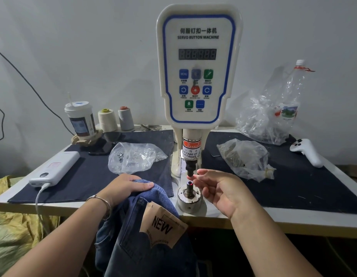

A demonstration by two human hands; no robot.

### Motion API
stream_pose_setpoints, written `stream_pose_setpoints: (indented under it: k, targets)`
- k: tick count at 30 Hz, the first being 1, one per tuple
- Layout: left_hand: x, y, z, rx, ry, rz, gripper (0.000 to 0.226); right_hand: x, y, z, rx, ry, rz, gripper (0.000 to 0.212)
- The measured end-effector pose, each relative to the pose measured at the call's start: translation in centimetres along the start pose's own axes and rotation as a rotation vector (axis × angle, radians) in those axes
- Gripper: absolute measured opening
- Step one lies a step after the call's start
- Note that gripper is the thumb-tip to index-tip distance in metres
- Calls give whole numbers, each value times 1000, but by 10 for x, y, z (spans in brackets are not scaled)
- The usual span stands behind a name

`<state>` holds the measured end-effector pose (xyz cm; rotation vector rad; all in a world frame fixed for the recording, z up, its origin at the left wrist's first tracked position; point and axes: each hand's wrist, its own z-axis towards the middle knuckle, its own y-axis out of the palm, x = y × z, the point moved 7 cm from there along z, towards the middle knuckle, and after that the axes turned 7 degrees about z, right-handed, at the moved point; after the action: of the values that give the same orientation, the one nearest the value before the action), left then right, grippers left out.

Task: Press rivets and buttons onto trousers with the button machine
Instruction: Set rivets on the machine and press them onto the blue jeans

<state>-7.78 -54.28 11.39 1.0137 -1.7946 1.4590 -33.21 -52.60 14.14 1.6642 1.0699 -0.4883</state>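
Observation:
The white servo button machine (198, 64) stands at the table's middle, its black upper punch (190, 169) above the lower die post (189, 187), which shows a red light dot on top. My right hand (219, 191) reaches in from the right, fingertips right beside the punch tip; whether they pinch a small part I cannot tell. My left hand (128, 186) grips the bunched waistband of the blue denim trousers (145, 232) at the table's front edge, left of the die. A brown paper tag (162, 226) reading NEW hangs on the trousers.
Plastic bags of metal parts lie left (133, 156) and right (245, 158) of the machine on dark cloth mats. A white power bank (55, 166) with cable, a phone, a cup (80, 118), two thread cones, a white controller (306, 151) and a crumpled bottle (291, 92) stand around.

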Motion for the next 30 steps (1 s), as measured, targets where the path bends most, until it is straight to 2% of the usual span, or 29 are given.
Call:
stream_pose_setpoints:
  k: [18, 23, 27, 30]
  targets:
    - [1, 2, 0, -14, -5, -37, 26, -1, 2, -5, -7, -42, -10, 13]
    - [-1, 0, 0, -6, -7, -14, 43, 1, 1, -6, -18, -13, 43, 12]
    - [0, 1, 0, -11, -9, -17, 29, -1, 2, -7, -11, -16, 35, 12]
    - [0, 0, 0, -8, -5, -12, 28, -1, 2, -7, -12, -15, 28, 11]
